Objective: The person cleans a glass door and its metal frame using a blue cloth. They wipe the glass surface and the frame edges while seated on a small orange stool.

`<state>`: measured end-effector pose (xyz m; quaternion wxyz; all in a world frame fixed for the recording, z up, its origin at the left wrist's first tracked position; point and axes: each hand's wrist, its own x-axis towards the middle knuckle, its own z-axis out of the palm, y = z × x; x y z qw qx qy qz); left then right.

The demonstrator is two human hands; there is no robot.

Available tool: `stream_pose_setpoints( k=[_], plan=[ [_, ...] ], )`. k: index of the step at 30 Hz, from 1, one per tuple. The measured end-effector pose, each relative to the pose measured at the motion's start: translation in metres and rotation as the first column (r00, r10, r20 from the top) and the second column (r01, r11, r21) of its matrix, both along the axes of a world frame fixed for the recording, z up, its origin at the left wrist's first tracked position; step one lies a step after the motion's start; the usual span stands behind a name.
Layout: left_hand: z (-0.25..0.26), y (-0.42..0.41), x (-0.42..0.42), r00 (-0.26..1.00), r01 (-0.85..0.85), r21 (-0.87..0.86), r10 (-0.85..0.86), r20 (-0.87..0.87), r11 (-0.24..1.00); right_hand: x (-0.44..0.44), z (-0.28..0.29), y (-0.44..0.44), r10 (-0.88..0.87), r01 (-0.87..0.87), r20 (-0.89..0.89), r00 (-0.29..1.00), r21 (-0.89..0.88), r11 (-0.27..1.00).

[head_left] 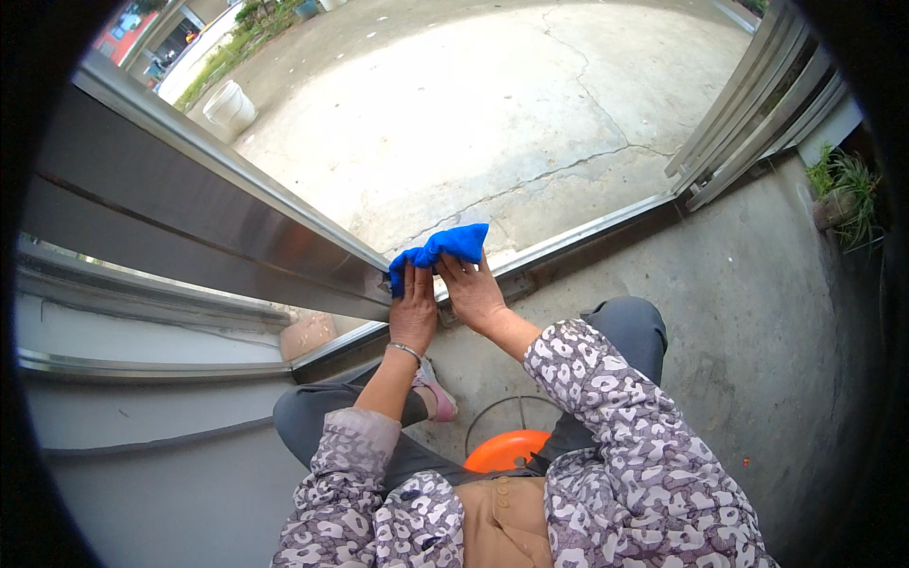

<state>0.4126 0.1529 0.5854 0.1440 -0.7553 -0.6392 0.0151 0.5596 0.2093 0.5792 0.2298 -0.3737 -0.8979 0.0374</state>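
A bunched blue cloth (pixel 454 243) lies against the lower end of a metal door panel (pixel 213 206), at its outer edge. My left hand (pixel 414 312) presses on the cloth's left part with the fingers pointing away from me, and a bangle circles that wrist. Close beside it on the right, my right hand (pixel 470 291) grips the cloth's other part, whose folded end sticks out past the fingertips. Just under the hands runs the metal door track (pixel 589 231) along the threshold. The fingertips are partly hidden by the cloth.
An orange round stool (pixel 508 451) is beneath me, between my legs. A brick-like block (pixel 307 336) lies by the track on the left. Folded metal door panels (pixel 753 99) stand at the right, near a potted plant (pixel 848 195). Outside, a white bucket (pixel 230 106) rests on cracked concrete.
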Motion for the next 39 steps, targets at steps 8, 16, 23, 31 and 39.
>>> stream_pose_setpoints(
  k=[8, 16, 23, 31, 39],
  plan=[
    [-0.008, -0.005, -0.003, 0.999, 0.002, -0.021, -0.003, -0.049, 1.0, 0.0, -0.011, -0.005, 0.006, -0.005, 0.034, 0.999, -0.008, 1.0],
    [0.037, -0.005, -0.002, 0.993, 0.056, 0.133, -0.068, 0.092, 0.99, -0.005, 0.008, -0.006, 0.025, -0.029, -0.046, 0.999, -0.092, 0.995],
    [0.123, -0.008, 0.001, 0.998, -0.015, 0.321, 0.035, -0.058, 0.947, -0.029, 0.086, 0.004, 0.122, -0.069, -0.423, 0.898, 0.137, 0.988],
    [0.114, -0.014, 0.017, 0.963, -0.051, 0.199, 0.101, -0.25, 0.979, -0.042, 0.056, -0.012, 0.172, -0.118, -0.425, 0.888, 0.151, 0.981],
    [0.091, -0.016, 0.02, 0.954, -0.019, 0.113, 0.052, -0.294, 0.993, -0.039, 0.032, -0.02, 0.138, -0.086, -0.376, 0.916, 0.151, 0.985]
  ],
)
